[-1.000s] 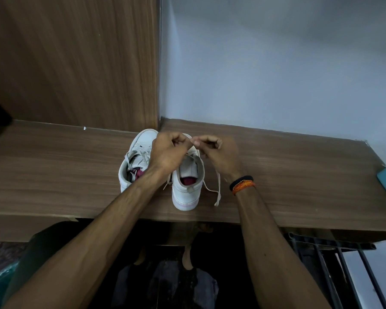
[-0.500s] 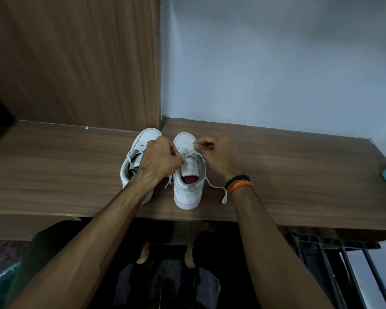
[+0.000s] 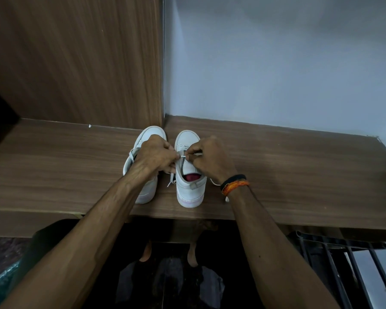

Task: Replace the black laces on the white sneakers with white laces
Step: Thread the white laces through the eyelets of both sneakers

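Head view: the white lace (image 3: 183, 156) is pinched taut between both hands over the right sneaker (image 3: 189, 175), which stands beside the left sneaker (image 3: 143, 166) on the wooden worktop (image 3: 299, 175). Left hand (image 3: 156, 156) and right hand (image 3: 210, 159) both have fingers curled, gripping the lace. Half a second ago the hands sat apart; now they've closed together at the tongue. Loose lace ends trail beside the shoe. 2 bands (image 3: 234, 184) circle the right wrist.
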